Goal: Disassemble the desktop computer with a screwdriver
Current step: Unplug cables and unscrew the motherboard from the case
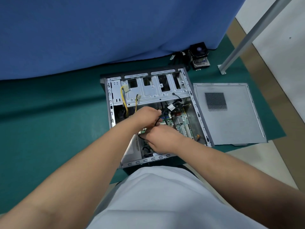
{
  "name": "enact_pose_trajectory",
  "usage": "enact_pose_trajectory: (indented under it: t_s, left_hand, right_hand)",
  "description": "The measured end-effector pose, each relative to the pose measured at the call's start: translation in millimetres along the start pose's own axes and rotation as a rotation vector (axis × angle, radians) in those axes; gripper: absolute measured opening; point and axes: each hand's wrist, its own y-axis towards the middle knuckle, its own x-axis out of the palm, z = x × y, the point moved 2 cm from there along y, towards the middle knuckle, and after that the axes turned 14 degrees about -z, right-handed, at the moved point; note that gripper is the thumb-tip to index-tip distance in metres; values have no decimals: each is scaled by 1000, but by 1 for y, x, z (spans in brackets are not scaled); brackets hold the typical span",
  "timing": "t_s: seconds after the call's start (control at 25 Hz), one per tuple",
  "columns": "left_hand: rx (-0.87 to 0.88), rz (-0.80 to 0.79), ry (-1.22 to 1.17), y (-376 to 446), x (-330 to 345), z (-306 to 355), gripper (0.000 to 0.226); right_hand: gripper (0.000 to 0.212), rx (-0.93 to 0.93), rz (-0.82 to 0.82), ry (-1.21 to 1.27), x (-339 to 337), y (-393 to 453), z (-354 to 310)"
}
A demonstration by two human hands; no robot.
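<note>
While it lies on its side on the green mat [49,129], the desktop computer case [200,120] is open at the top, its silver frame bare. Inside, a green motherboard [180,121] with white slots covers the right part, yellow wires [125,103] run down the left by the drive bays [153,90], and black cables [177,96] cross the middle. Both hands are inside the case over the motherboard. On the left hand [146,117] the fingers are curled round a black cable [156,122]; the fingers of the right hand [160,139] are curled too and seem to pinch the same cable lower down, though the fingertips are hidden. Just beside the case on the right lies the removed grey side panel [231,123] with a mesh vent. Beyond the case, near the blue cloth [99,33], stands a cooler fan with heatsink [198,55].
</note>
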Motion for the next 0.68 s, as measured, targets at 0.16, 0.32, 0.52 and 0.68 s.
enact_pose_trajectory:
  t_s: [0.16, 0.32, 0.52, 0.68]
  left_hand:
    - [-58, 28, -163, 1, 0, 6, 22]
    - [-43, 106, 93, -7, -16, 1, 16]
    - [25, 220, 296, -17, -18, -7, 17]
    - [15, 120, 256, -17, -1, -13, 14]
  right_hand:
    - [38, -93, 55, 75, -2, -5, 6]
    - [35, -154, 260, 604, 14, -28, 23]
    - [26, 385, 309, 1728, 28, -7, 66]
    - [16, 418, 422, 2253, 18, 25, 80]
